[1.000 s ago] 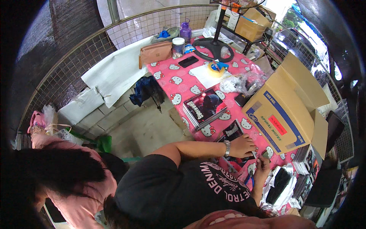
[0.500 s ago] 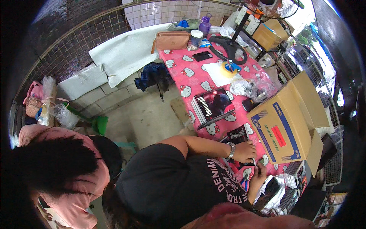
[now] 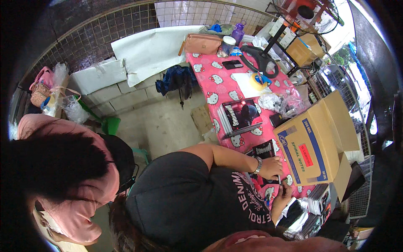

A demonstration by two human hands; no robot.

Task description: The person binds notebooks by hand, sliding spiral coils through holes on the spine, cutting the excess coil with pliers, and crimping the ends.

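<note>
A dark-covered spiral notebook (image 3: 263,150) lies on the pink patterned tablecloth in front of me. My left hand (image 3: 270,168), with a metal watch at the wrist, rests across this notebook and its fingers curl over the right edge. Close beside that edge, nearly meeting the left fingertips, is my right hand (image 3: 283,193). Its fingers are bent together; a small greenish bit shows at the fingertips, too small to name. Farther off sits a neat stack of spiral notebooks (image 3: 241,115), with a dark red picture on the top cover.
An open cardboard box (image 3: 304,153) stands right of my hands, and piled notebooks (image 3: 317,206) lie nearer me. Beyond are crumpled plastic (image 3: 289,105), a tape roll (image 3: 258,82), a phone (image 3: 232,64) and a fan (image 3: 308,14). At left bends a person in pink (image 3: 84,176).
The whole view has shifted slightly, so the table sits a little lower and to the right. Both hands stay at the notebook's edge, the left one nearly still. The person in pink has moved slightly.
</note>
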